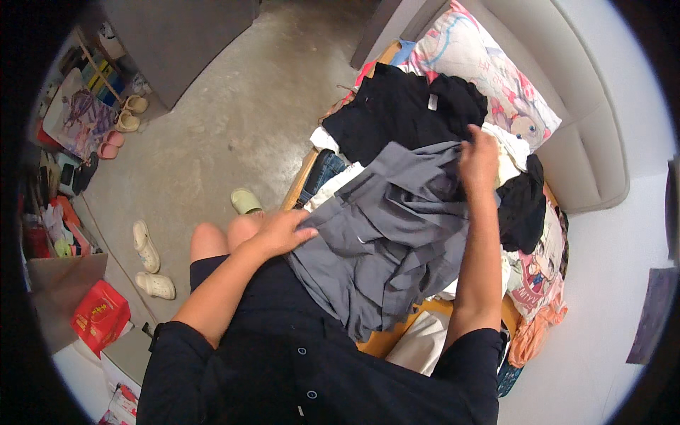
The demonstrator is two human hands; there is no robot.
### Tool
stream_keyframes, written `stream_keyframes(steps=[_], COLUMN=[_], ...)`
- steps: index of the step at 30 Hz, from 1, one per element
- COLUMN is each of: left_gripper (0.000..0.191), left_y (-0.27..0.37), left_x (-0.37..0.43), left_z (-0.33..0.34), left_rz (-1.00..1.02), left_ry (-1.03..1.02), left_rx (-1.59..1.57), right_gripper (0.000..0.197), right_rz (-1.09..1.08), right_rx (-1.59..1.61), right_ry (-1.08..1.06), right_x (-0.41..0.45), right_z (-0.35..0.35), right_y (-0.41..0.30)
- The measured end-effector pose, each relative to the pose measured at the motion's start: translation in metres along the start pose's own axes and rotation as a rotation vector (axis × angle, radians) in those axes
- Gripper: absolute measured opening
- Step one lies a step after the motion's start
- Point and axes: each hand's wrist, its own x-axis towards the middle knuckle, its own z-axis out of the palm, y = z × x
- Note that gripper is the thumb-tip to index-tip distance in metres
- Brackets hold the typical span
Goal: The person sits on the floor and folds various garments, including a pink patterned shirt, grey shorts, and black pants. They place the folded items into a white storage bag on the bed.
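Observation:
A grey pleated garment [382, 228], which looks like a skirt, is spread across my lap and the pile of clothes on the bed. My left hand [279, 231] grips its near left edge, thumb on top. At the far right corner, my right hand [479, 159] holds the cloth between thumb and fingers; part of that grip is hidden. Folds and creases run through the middle of the garment, which bears a small white mark. Just beyond it lies a black garment [398, 111] with a white tag, spread flat.
A printed pillow [483, 69] leans on the padded headboard [579, 117]. Another black garment [523, 207] lies right of my right forearm, near an orange cloth or bag [536, 334]. Pale clogs [146, 247] and a green clog [245, 201] are on the concrete floor. A red bag [101, 316] stands at left.

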Motion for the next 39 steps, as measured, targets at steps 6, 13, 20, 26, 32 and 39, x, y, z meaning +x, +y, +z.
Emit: stream_keyframes(steps=[6,13,20,26,32,39], left_gripper=[0.048,0.044,0.038,0.035,0.028,0.026], left_y=[-0.046,-0.021,0.005,-0.006,0.0,-0.021], left_x=[0.003,-0.001,-0.008,-0.023,-0.043,-0.039], left_z=[0.02,-0.01,-0.034,-0.027,-0.016,-0.014], left_rz=[0.012,-0.194,-0.184,-0.233,-0.345,-0.384], left_ry=[-0.174,-0.306,-0.067,0.095,0.139,0.125], left_rx=[-0.193,-0.339,-0.28,-0.005,-0.572,-0.777], right_gripper=[0.045,0.036,0.019,0.068,0.069,0.045], right_rz=[-0.239,-0.142,-0.249,-0.23,0.017,0.715], right_rx=[0.134,-0.17,0.077,0.352,0.282,-0.311], right_ry=[-0.382,-0.902,0.011,0.01,-0.228,-0.052], right_x=[-0.029,-0.037,0.03,-0.029,-0.232,-0.322], right_z=[0.069,0.121,0.036,0.028,-0.017,-0.043], right_y=[-0.076,-0.066,-0.101,-0.121,-0.121,0.041])
